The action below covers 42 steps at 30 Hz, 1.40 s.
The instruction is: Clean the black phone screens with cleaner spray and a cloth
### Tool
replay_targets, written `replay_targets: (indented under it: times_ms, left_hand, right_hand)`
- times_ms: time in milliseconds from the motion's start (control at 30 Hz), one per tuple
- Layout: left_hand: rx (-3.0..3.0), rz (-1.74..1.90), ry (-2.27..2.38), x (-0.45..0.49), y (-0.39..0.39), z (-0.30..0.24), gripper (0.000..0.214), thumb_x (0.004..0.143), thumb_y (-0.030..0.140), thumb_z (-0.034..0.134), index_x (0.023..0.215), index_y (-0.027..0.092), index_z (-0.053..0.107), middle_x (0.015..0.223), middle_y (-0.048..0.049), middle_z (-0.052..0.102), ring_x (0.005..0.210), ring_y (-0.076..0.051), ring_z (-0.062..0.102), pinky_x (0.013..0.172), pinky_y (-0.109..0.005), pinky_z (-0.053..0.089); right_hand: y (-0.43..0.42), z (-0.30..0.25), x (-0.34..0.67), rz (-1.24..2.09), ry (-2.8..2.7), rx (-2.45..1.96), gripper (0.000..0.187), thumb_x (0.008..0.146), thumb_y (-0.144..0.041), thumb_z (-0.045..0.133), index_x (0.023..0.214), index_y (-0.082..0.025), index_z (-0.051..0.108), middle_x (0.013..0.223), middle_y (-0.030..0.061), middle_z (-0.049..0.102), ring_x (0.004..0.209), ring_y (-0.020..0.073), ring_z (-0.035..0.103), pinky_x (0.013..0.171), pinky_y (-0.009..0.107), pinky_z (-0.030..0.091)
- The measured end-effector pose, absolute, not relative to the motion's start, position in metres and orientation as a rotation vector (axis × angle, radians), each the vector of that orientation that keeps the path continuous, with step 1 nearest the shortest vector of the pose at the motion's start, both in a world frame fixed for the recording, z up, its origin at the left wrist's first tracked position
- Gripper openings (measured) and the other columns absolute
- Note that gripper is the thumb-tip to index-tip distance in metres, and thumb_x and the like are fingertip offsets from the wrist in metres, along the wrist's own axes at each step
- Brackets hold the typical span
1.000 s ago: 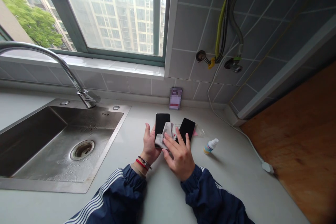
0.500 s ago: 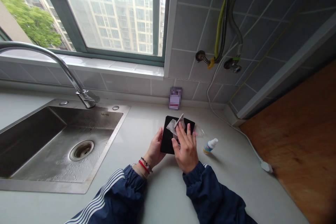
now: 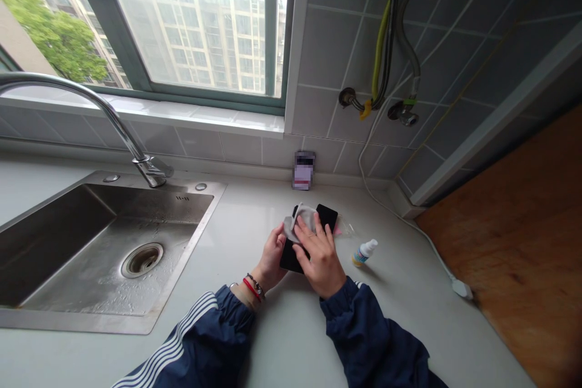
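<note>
The right hand (image 3: 321, 256) has flattened onto the cloth (image 3: 304, 219) atop the phone (image 3: 328, 216), pressing evenly, while the left hand (image 3: 273, 250) grips the phone's edge steady.

Both hands low and close together at mid-frame. Left hand (image 3: 273, 251) angled up on its edge, fingers (image 3: 278, 235) curled inward, wrist (image 3: 254, 282) bent. Right hand (image 3: 321, 257) palm down, fingers (image 3: 313, 231) spread. Forearms (image 3: 359, 321) converge from below, navy sleeves (image 3: 213, 327) on.

I've one head camera, looking forward and down from close above the left hand (image 3: 271, 253) and right hand (image 3: 321, 257) on the counter (image 3: 409, 315).
</note>
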<state>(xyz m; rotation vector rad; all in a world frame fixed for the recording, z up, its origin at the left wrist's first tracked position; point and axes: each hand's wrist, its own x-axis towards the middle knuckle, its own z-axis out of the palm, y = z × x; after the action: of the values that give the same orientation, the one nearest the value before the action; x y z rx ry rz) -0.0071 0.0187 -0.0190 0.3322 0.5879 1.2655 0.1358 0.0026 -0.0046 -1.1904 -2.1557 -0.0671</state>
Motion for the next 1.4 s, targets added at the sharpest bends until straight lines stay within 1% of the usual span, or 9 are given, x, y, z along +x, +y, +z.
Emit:
replay_targets:
  times_ms: [67, 200, 467, 600, 700, 800, 1000, 1133, 1400]
  left_hand:
    - [0.302, 1.268, 0.609, -0.009, 0.02, -0.02, 0.034, 0.087, 0.038, 0.069, 0.111, 0.015, 0.07, 0.082, -0.0038, 0.076, 0.08, -0.019, 0.072, 0.088, -0.03, 0.053]
    - [0.324, 1.206, 0.516, -0.014, 0.024, -0.008, 0.05, 0.093, 0.047, 0.053, 0.121, 0.008, 0.067, 0.103, -0.0152, 0.076, 0.096, -0.029, 0.073, 0.094, -0.039, 0.053]
    - [0.212, 1.363, 0.55, -0.024, 0.031, -0.002, 0.03, 0.091, 0.031, 0.046, 0.1, 0.015, 0.07, 0.084, -0.0075, 0.074, 0.072, -0.021, 0.071, 0.071, -0.034, 0.058]
    - [0.175, 1.338, 0.532, -0.03, 0.033, 0.0, 0.037, 0.091, 0.031, 0.044, 0.107, 0.01, 0.07, 0.094, -0.0138, 0.076, 0.076, -0.025, 0.072, 0.072, -0.039, 0.059]
    - [0.195, 1.333, 0.493, -0.031, 0.033, 0.001, 0.05, 0.091, 0.032, 0.045, 0.131, 0.007, 0.062, 0.125, -0.0214, 0.07, 0.093, -0.03, 0.073, 0.082, -0.047, 0.059]
    - [0.22, 1.356, 0.516, -0.03, 0.032, 0.002, 0.058, 0.09, 0.032, 0.048, 0.144, 0.011, 0.053, 0.135, -0.0216, 0.065, 0.105, -0.034, 0.071, 0.09, -0.052, 0.057]
    - [0.318, 1.322, 0.461, -0.024, 0.025, 0.006, 0.061, 0.091, 0.03, 0.047, 0.15, 0.015, 0.045, 0.136, -0.0197, 0.065, 0.111, -0.036, 0.07, 0.1, -0.055, 0.051]
    - [0.371, 1.342, 0.433, -0.021, 0.021, 0.011, 0.059, 0.094, 0.031, 0.041, 0.149, 0.011, 0.046, 0.136, -0.0202, 0.065, 0.115, -0.036, 0.069, 0.104, -0.052, 0.048]
    - [0.425, 1.328, 0.608, -0.023, 0.029, 0.006, 0.078, 0.098, 0.071, 0.025, 0.138, 0.012, 0.059, 0.121, -0.0206, 0.072, 0.104, -0.035, 0.072, 0.094, -0.049, 0.054]
  right_hand:
    - [0.001, -0.007, 0.134, -0.066, -2.204, -1.096, 0.04, 0.101, -0.017, 0.05, 0.137, -0.025, 0.064, 0.146, 0.0071, 0.06, 0.153, 0.0293, 0.03, 0.12, 0.061, 0.03]
    - [0.0, -0.008, 0.133, -0.049, -2.172, -0.986, 0.031, 0.1, -0.012, 0.05, 0.115, -0.024, 0.074, 0.132, 0.0061, 0.071, 0.144, 0.0256, 0.047, 0.117, 0.054, 0.037]
    - [0.006, -0.006, 0.135, 0.233, -1.926, -1.015, 0.027, 0.092, -0.011, 0.052, 0.101, -0.021, 0.074, 0.119, 0.0068, 0.076, 0.13, 0.0282, 0.06, 0.112, 0.049, 0.044]
    - [0.006, -0.008, 0.135, 0.582, -1.561, -1.118, 0.016, 0.088, -0.021, 0.058, 0.097, -0.021, 0.071, 0.103, 0.0074, 0.077, 0.099, 0.0252, 0.072, 0.091, 0.038, 0.056]
    - [0.008, -0.009, 0.14, 0.628, -1.393, -1.199, 0.01, 0.088, -0.025, 0.056, 0.094, -0.021, 0.063, 0.084, 0.0034, 0.07, 0.072, 0.0192, 0.067, 0.069, 0.03, 0.054]
    - [0.01, -0.009, 0.142, 0.727, -1.325, -1.233, 0.01, 0.091, -0.029, 0.05, 0.088, -0.022, 0.056, 0.07, -0.0012, 0.06, 0.06, 0.0158, 0.059, 0.057, 0.026, 0.047]
    - [0.008, -0.013, 0.134, 1.099, -1.379, -1.275, 0.031, 0.087, -0.051, 0.068, 0.091, -0.02, 0.062, 0.051, -0.0073, 0.051, 0.044, 0.0109, 0.042, 0.046, 0.023, 0.032]
    - [0.007, -0.015, 0.128, 1.318, -1.38, -1.22, 0.046, 0.083, -0.061, 0.071, 0.073, -0.016, 0.065, 0.054, -0.004, 0.052, 0.05, 0.0099, 0.043, 0.049, 0.022, 0.031]
    - [0.002, -0.015, 0.121, 1.684, -1.079, -1.042, 0.053, 0.081, -0.068, 0.071, 0.069, -0.018, 0.059, 0.049, -0.0049, 0.049, 0.038, 0.0079, 0.035, 0.035, 0.021, 0.021]
